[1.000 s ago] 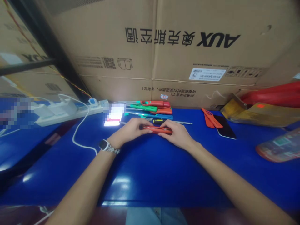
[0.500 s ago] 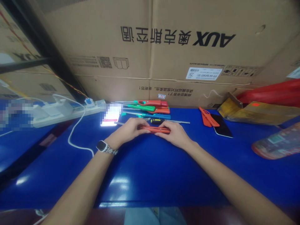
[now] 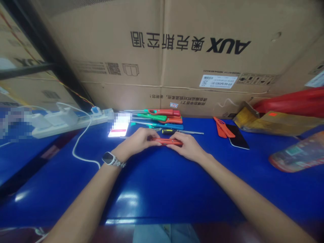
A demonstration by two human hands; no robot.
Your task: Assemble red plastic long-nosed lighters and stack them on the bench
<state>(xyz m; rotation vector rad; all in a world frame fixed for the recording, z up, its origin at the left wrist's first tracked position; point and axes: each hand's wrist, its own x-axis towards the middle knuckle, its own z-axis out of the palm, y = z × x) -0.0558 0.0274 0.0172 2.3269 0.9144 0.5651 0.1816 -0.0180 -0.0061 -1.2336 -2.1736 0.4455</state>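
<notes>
My left hand (image 3: 141, 139) pinches the left part of an orange long-nosed lighter (image 3: 165, 141), thumb in front and fingers behind. At its right end, my right hand (image 3: 186, 144) grips the same lighter. It lies level between both hands, low over the blue table, its thin metal tube partly hidden by my left hand. Just behind are a screwdriver with a black and yellow handle (image 3: 167, 131) and a pile of lighters with red, green and blue handles (image 3: 162, 118). Two orange handle shells (image 3: 222, 127) rest partly on a dark phone (image 3: 239, 137) to the right.
A lit phone (image 3: 119, 125) lies left of the lighters. A white power strip (image 3: 73, 121) with plugs and a trailing cable is farther left. Large cardboard boxes (image 3: 182, 67) stand behind the blue table (image 3: 164, 189). At right are an open carton (image 3: 268, 123) and a clear bottle (image 3: 296, 153).
The view has shifted slightly. Both hands keep hold of the orange lighter in nearly the same place, with only small finger movement.
</notes>
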